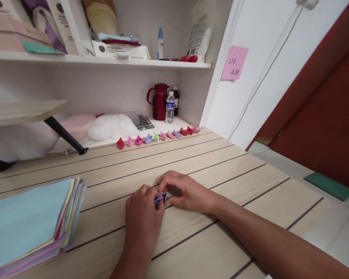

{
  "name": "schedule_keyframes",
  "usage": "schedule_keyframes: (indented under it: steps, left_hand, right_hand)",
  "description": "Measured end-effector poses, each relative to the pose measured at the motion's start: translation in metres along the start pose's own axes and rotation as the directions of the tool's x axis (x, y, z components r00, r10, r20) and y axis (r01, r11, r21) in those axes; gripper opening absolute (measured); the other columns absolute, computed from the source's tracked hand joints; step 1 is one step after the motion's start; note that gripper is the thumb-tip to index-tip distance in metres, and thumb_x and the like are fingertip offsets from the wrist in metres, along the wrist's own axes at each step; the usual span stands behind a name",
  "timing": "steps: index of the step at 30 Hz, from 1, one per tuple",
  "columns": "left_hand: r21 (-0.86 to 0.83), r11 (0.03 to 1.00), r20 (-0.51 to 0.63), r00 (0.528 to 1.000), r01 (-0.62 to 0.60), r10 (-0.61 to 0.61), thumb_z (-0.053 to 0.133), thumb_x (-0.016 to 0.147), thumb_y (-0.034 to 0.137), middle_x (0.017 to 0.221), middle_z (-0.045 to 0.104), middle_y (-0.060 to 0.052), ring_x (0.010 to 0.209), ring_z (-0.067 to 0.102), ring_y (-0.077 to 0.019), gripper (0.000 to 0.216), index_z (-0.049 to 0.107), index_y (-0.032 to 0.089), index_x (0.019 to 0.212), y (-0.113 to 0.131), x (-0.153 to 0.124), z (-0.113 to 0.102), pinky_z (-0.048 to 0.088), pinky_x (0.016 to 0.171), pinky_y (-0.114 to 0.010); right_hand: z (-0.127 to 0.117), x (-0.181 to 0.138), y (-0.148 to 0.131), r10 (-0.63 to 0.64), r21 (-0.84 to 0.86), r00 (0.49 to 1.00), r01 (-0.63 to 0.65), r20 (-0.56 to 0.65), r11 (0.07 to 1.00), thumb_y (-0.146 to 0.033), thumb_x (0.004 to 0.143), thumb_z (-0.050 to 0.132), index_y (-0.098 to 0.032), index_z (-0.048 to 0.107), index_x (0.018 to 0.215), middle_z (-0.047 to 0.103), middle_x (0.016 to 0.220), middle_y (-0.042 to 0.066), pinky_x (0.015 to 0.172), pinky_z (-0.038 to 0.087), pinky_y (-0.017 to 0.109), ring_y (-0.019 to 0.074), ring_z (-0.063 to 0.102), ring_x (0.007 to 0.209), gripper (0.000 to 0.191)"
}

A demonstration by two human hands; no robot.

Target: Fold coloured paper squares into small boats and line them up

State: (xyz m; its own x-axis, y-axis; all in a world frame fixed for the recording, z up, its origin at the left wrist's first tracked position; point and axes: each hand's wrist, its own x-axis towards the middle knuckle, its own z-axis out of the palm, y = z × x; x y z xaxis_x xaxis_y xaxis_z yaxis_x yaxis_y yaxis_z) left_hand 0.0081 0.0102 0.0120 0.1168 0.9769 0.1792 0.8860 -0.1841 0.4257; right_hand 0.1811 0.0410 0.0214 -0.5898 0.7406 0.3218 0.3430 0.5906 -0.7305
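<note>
Counted: eleven folded shapes [155, 136] along the table's [221, 166] far edge. One purple piece [160, 198] mid-table, in my grasp. One paper stack [31, 221] at its left edge.

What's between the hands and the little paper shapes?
In the head view, only bare pale wooden tabletop separates left hand and right hand from the row of colourful folded paper shapes.

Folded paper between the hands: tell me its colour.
The folded paper is purple; the head view shows it best.
</note>
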Motion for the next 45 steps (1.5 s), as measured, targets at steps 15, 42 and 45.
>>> schedule_keyframes:
  steps: [15, 42, 45]
  left_hand:
    - [-0.101, 0.994, 0.000, 0.999, 0.032, -0.032, 0.060, 0.082, 0.015, 0.087, 0.067, -0.002, 0.088, 0.063, -0.0199, 0.011, 0.067, 0.022, 0.078, -0.005, -0.001, -0.001, 0.041, 0.082, -0.034]
    - [-0.206, 0.978, 0.093, 0.995, -0.008, 0.028, 0.068, 0.073, 0.013, 0.088, 0.068, 0.001, 0.082, 0.064, -0.0179, 0.014, 0.068, 0.025, 0.080, -0.008, 0.001, -0.013, 0.043, 0.078, -0.033]
    - [-0.218, 0.976, 0.070, 0.997, 0.006, 0.010, 0.066, 0.076, 0.013, 0.086, 0.068, 0.001, 0.079, 0.064, -0.0165, 0.011, 0.068, 0.024, 0.079, -0.008, 0.001, -0.011, 0.043, 0.077, -0.032]
  right_hand:
    - [0.008, 0.002, 0.004, 0.236, 0.205, 0.972, -0.228, -0.016, 0.952, -0.011, 0.076, 0.073, -0.018, 0.068, 0.080, 0.059, 0.065, -0.005, 0.058, 0.039, 0.020, 0.0098, 0.051, 0.061, 0.010]
    - [0.005, 0.002, 0.007, 0.295, 0.323, 0.953, -0.259, -0.067, 0.910, -0.018, 0.081, 0.066, -0.017, 0.066, 0.079, 0.061, 0.069, -0.002, 0.057, 0.039, 0.022, 0.0105, 0.050, 0.061, 0.003]
    - [0.005, 0.002, 0.008, 0.297, 0.326, 0.951, -0.255, -0.085, 0.910, -0.019, 0.082, 0.066, -0.016, 0.066, 0.080, 0.063, 0.072, -0.001, 0.061, 0.041, 0.023, 0.0116, 0.052, 0.066, 0.003]
